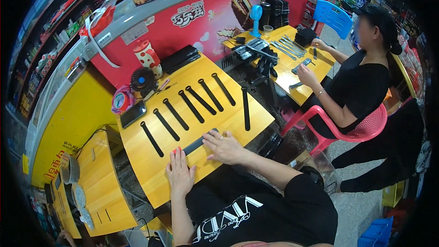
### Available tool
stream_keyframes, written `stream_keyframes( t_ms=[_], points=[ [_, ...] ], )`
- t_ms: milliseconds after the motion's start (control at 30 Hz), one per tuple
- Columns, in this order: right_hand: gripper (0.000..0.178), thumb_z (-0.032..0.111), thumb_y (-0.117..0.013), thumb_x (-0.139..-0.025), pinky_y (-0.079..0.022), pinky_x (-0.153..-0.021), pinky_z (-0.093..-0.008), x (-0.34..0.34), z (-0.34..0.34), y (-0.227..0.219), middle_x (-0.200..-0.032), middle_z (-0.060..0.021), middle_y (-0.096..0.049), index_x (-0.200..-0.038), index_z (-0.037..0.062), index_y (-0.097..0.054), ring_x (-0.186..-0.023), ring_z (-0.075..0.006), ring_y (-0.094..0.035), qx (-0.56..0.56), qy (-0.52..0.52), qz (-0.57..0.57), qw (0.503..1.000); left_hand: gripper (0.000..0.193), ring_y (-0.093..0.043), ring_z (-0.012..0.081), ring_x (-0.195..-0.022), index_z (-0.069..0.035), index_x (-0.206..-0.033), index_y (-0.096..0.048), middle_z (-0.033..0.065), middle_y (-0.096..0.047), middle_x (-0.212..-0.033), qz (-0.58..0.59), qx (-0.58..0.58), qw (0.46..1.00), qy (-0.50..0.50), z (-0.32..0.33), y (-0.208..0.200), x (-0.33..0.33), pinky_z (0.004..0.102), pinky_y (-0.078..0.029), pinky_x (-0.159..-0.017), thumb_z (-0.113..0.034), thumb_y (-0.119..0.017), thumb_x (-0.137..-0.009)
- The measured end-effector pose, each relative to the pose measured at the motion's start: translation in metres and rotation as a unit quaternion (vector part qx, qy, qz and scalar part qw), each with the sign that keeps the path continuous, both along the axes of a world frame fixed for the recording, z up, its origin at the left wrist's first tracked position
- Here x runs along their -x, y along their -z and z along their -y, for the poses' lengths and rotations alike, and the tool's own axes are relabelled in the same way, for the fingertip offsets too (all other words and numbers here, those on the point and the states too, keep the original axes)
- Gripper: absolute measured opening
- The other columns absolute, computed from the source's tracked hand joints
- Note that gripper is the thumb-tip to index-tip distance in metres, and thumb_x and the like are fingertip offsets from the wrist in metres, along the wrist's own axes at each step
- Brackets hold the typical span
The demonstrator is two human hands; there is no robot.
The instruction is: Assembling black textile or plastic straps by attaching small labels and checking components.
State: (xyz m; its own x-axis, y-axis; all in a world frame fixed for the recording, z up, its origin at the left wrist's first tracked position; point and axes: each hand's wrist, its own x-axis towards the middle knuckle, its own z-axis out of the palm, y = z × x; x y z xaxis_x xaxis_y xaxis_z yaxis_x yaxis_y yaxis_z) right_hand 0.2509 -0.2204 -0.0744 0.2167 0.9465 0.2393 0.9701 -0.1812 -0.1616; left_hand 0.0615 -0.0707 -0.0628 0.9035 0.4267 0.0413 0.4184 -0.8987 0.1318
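Observation:
A dark flat strip (194, 145) lies slantwise near the front of my yellow table (215, 130). My left hand (180, 174) rests at its left end, fingers stretched out, beside a small red piece (177, 150). Over the strip's right end lies my right hand (225, 147), fingers extended and partly covering it. Neither hand grips anything. Beyond them, several black straps (191, 106) with a small loop at the upper end lie side by side. One more black strap (246, 110) sits farther right, close to the table's right edge.
Along the table's back stand a black fan (142, 80), a red-and-white spotted bottle (148, 58) and a black strap stack (181, 59). A phone (133, 114) and a pink bag (120, 100) are at left. A co-worker (350, 77) handles small pieces at another table (290, 75).

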Motion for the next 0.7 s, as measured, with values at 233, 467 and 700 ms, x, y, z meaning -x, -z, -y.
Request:
stream_keyframes(
  t_ms=[233,467,700],
  points=[
    [0.055,0.043,-0.066,-0.087,-0.043,-0.093,-0.0499,-0.020,0.001,-0.001,-0.140,-0.0128,-0.054,-0.127,0.0047,-0.061,-0.128,-0.0301,-0.050,-0.053,0.093,-0.039,0.994,0.072,-0.021,0.0338,-0.149,-0.002,-0.151,-0.032,0.0143,-0.026,-0.161,0.020,0.027,0.999,-0.011,-0.002,-0.005,-0.002,0.0519,-0.023,-0.114,-0.037,-0.059,-0.093],
    [0.034,0.009,-0.071,-0.080,-0.044,-0.089,-0.0458,-0.044,-0.001,0.007,-0.119,-0.0175,-0.062,-0.111,-0.0009,-0.063,-0.111,-0.0360,-0.056,-0.230,0.123,-0.146,0.954,0.072,-0.020,0.0351,-0.149,-0.005,-0.150,-0.035,0.0141,-0.026,-0.160,0.064,0.071,0.995,-0.035,-0.003,-0.011,-0.013,0.0536,-0.022,-0.112,-0.031,-0.065,-0.090],
    [0.027,0.003,-0.073,-0.077,-0.046,-0.088,-0.0426,-0.040,-0.025,-0.013,-0.112,-0.0167,-0.063,-0.103,-0.0019,-0.066,-0.105,-0.0356,-0.057,-0.180,0.143,-0.150,0.962,0.063,-0.021,0.0344,-0.149,-0.005,-0.136,-0.054,0.0135,-0.033,-0.157,0.087,0.084,0.991,0.062,0.005,-0.017,-0.051,0.0535,-0.022,-0.110,-0.027,-0.075,-0.082]
  ],
)
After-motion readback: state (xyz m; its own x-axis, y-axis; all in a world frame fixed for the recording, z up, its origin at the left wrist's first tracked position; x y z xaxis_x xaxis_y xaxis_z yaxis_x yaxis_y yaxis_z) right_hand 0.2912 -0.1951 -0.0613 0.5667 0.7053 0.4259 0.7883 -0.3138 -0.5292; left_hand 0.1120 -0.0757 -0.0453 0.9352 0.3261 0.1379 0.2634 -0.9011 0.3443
